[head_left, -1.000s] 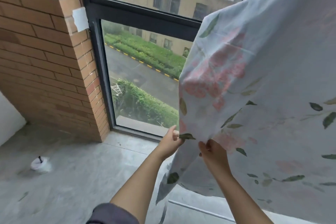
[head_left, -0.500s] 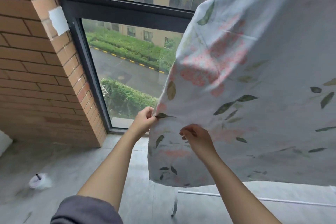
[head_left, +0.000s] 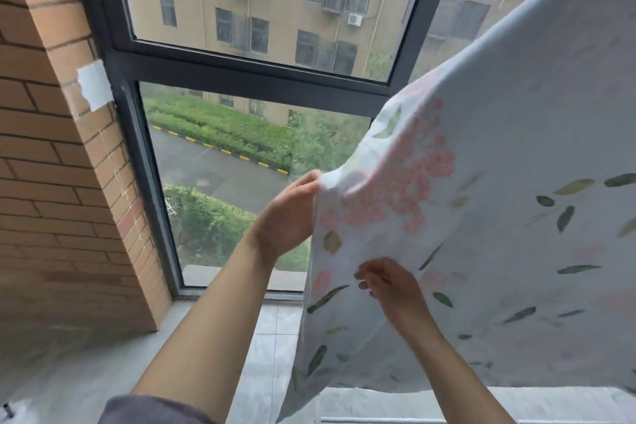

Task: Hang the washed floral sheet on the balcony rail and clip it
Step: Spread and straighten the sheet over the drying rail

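The floral sheet [head_left: 499, 189], pale with pink blossoms and green leaves, hangs spread across the right half of the view, draped from above the frame. My left hand [head_left: 292, 217] holds the sheet's left edge at about mid-height, fingers wrapped round the hem. Below it, my right hand [head_left: 389, 286] pinches the fabric's front face with curled fingers. The rail that carries the sheet is hidden by the cloth. No clip is in sight.
A dark-framed window [head_left: 241, 69] stands straight ahead, with a brick pillar [head_left: 58, 182] to its left. The grey tiled floor [head_left: 86, 372] lies below. A white bar [head_left: 378, 419] shows low under the sheet, and a white cup [head_left: 10, 410] sits at the bottom left.
Both hands have risen with the sheet's left edge; my left hand has slid up the hem. The view has tilted upward, showing more window and less floor.
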The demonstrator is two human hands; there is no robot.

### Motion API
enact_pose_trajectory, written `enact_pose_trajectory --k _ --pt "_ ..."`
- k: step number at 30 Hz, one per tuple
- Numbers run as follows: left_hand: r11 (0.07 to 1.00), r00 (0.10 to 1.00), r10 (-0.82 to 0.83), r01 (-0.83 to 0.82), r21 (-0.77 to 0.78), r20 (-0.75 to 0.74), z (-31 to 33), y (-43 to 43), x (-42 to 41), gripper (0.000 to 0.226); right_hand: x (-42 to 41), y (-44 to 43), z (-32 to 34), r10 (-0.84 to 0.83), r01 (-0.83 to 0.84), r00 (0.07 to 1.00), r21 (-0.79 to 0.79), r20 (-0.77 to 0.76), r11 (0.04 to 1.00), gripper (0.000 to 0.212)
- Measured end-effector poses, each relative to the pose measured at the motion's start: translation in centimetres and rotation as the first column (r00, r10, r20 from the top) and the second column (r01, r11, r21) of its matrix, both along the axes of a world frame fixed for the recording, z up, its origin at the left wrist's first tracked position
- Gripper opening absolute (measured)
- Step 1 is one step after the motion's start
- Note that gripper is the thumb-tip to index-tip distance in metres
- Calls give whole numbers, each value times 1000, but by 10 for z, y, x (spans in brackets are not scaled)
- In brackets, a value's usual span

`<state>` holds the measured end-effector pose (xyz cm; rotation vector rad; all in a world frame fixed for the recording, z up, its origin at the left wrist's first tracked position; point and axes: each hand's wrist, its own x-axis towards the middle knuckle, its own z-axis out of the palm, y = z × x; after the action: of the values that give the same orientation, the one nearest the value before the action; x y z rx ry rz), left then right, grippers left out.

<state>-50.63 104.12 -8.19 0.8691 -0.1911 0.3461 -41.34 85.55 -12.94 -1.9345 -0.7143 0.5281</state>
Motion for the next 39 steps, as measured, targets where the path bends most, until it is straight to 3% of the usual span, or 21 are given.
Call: enact_pose_trajectory --k 5,8,12,17,19,21,23,25,27,29,30,34,39 --pt "995 978 98 -102 12 184 62 16 14 32 3 8 37 28 -33 998 94 53 995 26" --pt "980 966 179 -192 54 186 91 27 16 49 2 17 60 78 -90 992 128 95 988 28" --pt "963 949 217 -246 108 227 120 29 10 45 -8 27 84 117 -152 978 201 175 968 35" --pt "903 955 180 -256 346 236 156 23 -6 48 -16 36 144 -68 -120 906 407 417 906 24" --pt "859 948 180 -282 428 263 171 19 -11 47 -15 40 171 -165 -55 833 375 529 925 42" --pt "817 942 160 -293 496 294 182 16 -14 47 -13 45 197 -201 49 746 249 635 967 49" --pt "789 940 156 -303 534 304 189 11 -12 46 -9 50 217 -177 76 680 172 711 982 26" --pt "777 929 238 -358 518 285 190 8 -8 45 -3 50 228 -111 -10 672 159 732 987 11" --pt "674 871 422 -488 554 253 183 11 -2 47 5 46 232 10 -137 671 111 741 984 14" --pt "453 782 562 -564 690 270 176 17 8 47 8 39 239 111 -233 662 63 741 971 11" --pt "392 771 578 -549 738 267 173 18 13 45 9 37 242 149 -265 659 42 738 963 8" --pt "464 847 496 -444 767 190 180 12 24 26 17 35 249 190 -285 635 -2 749 959 11" --pt "265 868 448 -357 896 214 188 11 29 45 20 33 253 219 -327 638 2 738 945 19"
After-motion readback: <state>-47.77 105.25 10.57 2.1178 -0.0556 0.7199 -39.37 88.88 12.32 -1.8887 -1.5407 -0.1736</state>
